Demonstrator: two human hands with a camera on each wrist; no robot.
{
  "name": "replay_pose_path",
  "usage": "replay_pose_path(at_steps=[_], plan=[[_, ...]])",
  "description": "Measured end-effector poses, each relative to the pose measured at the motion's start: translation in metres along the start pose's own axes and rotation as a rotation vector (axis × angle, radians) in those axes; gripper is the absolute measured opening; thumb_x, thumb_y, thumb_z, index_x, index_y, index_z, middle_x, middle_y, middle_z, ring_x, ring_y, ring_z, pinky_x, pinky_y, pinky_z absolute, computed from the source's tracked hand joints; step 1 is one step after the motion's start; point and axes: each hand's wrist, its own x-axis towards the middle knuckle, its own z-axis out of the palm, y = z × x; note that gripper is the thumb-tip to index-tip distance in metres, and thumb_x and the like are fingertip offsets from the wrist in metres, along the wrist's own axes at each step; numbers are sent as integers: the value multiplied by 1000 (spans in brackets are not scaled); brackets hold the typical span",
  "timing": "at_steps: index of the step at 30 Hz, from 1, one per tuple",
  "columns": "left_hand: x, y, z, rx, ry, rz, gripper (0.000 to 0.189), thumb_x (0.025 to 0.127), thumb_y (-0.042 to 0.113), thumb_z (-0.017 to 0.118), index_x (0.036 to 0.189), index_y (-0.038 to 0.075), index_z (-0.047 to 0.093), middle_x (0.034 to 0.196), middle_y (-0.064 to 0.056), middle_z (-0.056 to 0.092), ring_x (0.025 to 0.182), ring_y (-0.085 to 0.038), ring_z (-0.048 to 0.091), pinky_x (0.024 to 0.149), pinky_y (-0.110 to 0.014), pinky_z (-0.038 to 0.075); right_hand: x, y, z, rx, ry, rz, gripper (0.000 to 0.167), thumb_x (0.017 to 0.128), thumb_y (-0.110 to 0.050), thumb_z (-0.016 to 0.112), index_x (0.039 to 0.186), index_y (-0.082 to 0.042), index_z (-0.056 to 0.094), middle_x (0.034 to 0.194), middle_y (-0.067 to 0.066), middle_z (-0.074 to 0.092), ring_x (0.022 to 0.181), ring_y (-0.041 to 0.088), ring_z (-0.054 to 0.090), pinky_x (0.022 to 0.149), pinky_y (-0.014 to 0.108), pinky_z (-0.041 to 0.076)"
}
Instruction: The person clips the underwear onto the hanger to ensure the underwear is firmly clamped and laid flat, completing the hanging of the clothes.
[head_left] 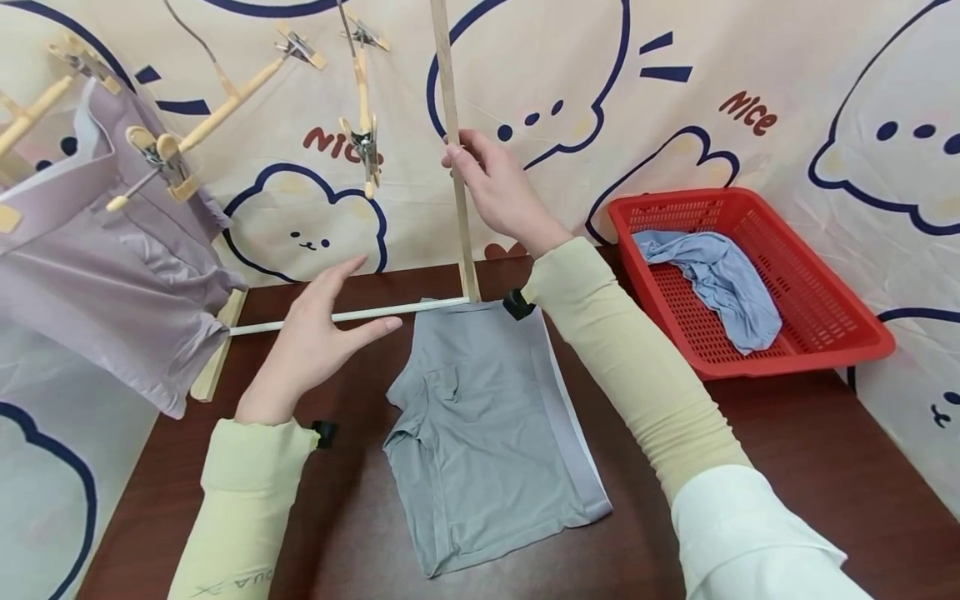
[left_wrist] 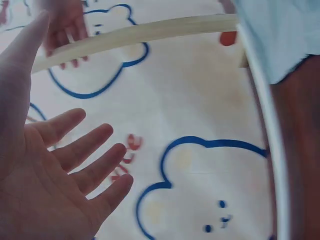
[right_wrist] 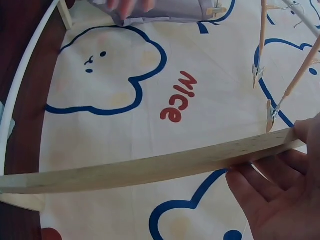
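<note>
My right hand (head_left: 501, 192) pinches the upright wooden post (head_left: 453, 117) of a rack between thumb and fingers, which the right wrist view also shows. In mid-air to the left, my left hand (head_left: 311, 333) has its fingers spread and holds nothing; it is above the rack's white crossbar (head_left: 390, 310). Grey boxer shorts (head_left: 487, 425) lie spread on the table below, their upper edge by the crossbar. Hanging at the left from clip hangers (head_left: 225, 108) are mauve shorts (head_left: 112, 275).
A red plastic basket (head_left: 817, 350) with a crumpled blue garment (head_left: 720, 275) stands at the right. Clip hangers without garments (head_left: 363, 125) dangle left of the post. The dark brown table (head_left: 787, 500) meets a cartoon-printed cloth (head_left: 555, 50) at the back.
</note>
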Motion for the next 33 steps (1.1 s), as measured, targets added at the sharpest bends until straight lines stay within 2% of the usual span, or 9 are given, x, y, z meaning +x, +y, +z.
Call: replay_pose_path(at_steps=[3,10,17,20,22,26,29,30,33], plan=[[0,12,-10,17,79,67,86,85,47,82,156,18,43,156,-5,42,144,-27,36,113,-55,31,0,0,0,6,-4,-6,39,111,-28,45,141,-5,52,118,6,63,113,18,59,99,25,46],[3,52,-38,36,344,335,69,85,23,84,146,11,55,144,-5,56,132,-26,50,110,-44,37,-2,0,1,12,-9,-4,38,111,-28,45,140,-6,53,118,7,63,112,17,60,99,25,46],[13,106,-72,13,642,385,50,86,20,79,131,2,66,128,-6,66,118,-24,58,102,-33,40,-1,0,1,37,-2,-2,37,111,-27,46,139,-5,53,117,7,63,113,20,60,100,25,46],[26,110,-92,86,747,389,44,89,28,76,128,11,69,126,3,67,116,-18,58,102,-29,38,-2,0,1,42,-4,6,38,110,-28,46,140,-6,53,118,7,63,114,20,60,101,25,46],[42,101,-109,135,815,405,43,88,32,76,128,20,69,123,10,66,114,-13,58,101,-26,38,-2,0,0,47,-6,8,38,110,-28,46,141,-6,53,118,7,63,114,20,61,101,25,46],[71,90,-144,193,794,137,48,86,44,75,131,31,64,128,13,62,121,-10,53,104,-26,34,-2,1,0,51,-3,-1,38,110,-28,46,141,-6,53,118,7,63,114,20,61,101,25,46],[76,99,-162,258,651,-144,57,88,50,67,142,33,57,141,7,56,125,-10,49,109,-30,31,-2,0,0,53,-1,-3,37,110,-28,46,140,-6,54,117,7,63,112,17,61,100,25,46],[76,104,-165,279,609,-196,50,89,49,65,135,30,62,144,3,55,125,-13,49,110,-33,32,-2,0,0,53,0,-3,37,110,-27,46,140,-6,54,117,7,63,111,16,61,100,25,46],[71,117,-169,376,467,-313,63,92,50,58,146,18,57,149,-6,52,134,-21,44,112,-44,30,-4,-1,0,58,-3,-3,37,110,-28,47,140,-6,54,117,7,63,111,16,61,100,25,46]])
